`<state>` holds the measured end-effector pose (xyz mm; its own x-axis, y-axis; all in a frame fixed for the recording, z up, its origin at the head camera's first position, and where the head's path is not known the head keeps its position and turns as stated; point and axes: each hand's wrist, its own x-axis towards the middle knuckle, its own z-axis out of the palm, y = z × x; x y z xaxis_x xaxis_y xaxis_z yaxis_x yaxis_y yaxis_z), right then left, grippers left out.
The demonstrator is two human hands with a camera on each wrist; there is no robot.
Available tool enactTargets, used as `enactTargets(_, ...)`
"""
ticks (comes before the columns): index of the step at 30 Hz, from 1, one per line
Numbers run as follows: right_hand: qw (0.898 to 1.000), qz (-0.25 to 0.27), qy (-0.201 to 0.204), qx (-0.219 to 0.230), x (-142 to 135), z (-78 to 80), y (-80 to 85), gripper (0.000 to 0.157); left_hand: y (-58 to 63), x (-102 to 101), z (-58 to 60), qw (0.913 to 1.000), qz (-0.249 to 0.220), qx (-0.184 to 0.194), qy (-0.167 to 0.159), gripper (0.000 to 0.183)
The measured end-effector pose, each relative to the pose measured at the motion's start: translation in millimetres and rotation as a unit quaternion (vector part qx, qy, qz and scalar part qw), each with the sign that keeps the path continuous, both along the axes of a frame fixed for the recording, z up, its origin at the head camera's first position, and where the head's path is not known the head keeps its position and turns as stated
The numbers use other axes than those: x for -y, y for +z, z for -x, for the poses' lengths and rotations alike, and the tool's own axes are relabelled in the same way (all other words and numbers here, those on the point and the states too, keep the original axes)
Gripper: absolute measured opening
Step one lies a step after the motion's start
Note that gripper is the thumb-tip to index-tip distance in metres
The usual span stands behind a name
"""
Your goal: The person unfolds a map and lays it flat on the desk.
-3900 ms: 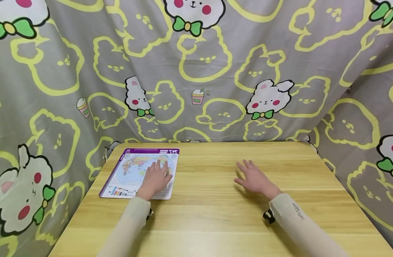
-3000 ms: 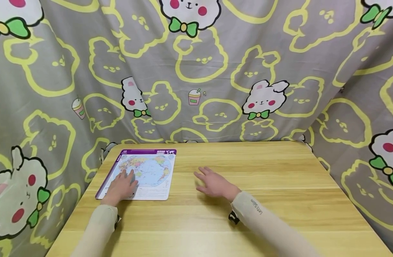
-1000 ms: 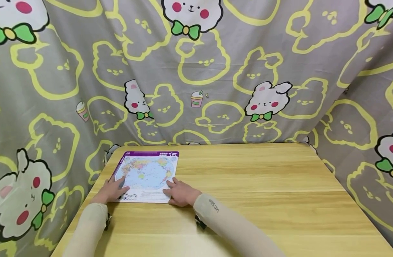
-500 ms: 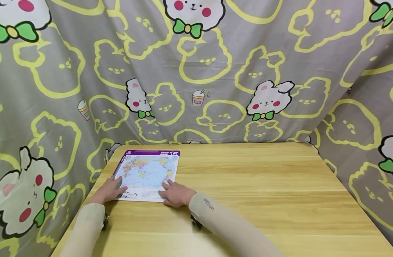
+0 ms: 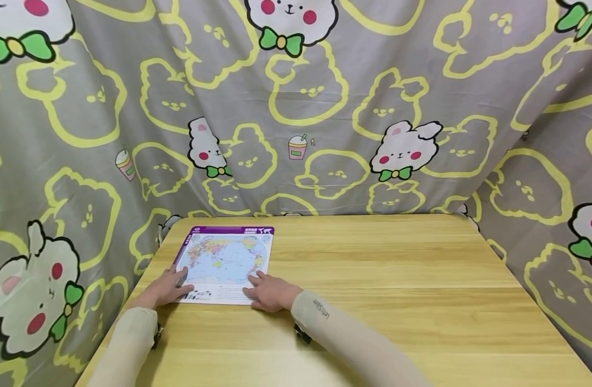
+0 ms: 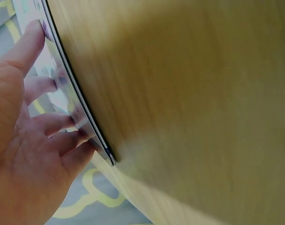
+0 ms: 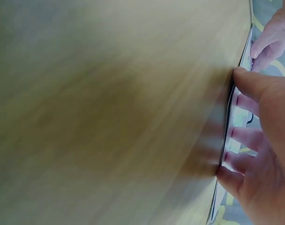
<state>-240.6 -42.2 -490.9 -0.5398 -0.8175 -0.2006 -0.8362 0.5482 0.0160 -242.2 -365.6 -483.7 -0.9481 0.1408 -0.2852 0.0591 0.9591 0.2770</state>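
A thin world map board (image 5: pixel 225 260) with a purple band along its top and left edges lies on the left part of the table. My left hand (image 5: pixel 165 286) rests on its lower left corner, fingers spread. On the lower right corner, my right hand (image 5: pixel 272 292) presses with spread fingers. In the left wrist view, the left hand's thumb and fingertips touch the board's printed face (image 6: pixel 62 96) close to its edge. The right wrist view has the right hand's fingertips on the board's face, the thumb right at its near edge.
The wooden table (image 5: pixel 373 279) extends far to the right of the board. A grey curtain (image 5: pixel 325 177) with yellow outlines and cartoon rabbits hangs behind the table and at both sides.
My left hand has moved from the map's middle to its lower left corner. My right hand has come left from the bare table onto the board. Lately the board has slid slightly right.
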Motion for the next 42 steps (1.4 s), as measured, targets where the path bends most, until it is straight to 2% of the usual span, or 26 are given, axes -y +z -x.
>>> enactTargets(12,1.0,-0.009,0.003,-0.003,-19,-1.3,0.6,0.05,-4.3,-16,-1.8,0.9994,-0.018,-0.013,-0.025,0.081)
enactTargets(19,1.0,-0.008,0.003,-0.005,-29,-5.3,2.8,0.05,-0.1,-28,-7.6,0.9987,-0.026,-0.022,-0.039,0.077)
enactTargets(30,0.999,-0.024,0.008,-0.025,-42,-10.0,3.0,0.05,-2.4,-39,-7.5,0.9992,-0.015,-0.007,-0.035,0.081)
enactTargets(42,1.0,-0.005,0.003,-0.007,-57,-8.5,-1.2,0.05,-3.1,-49,-11.5,0.9987,-0.021,-0.01,-0.045,0.084)
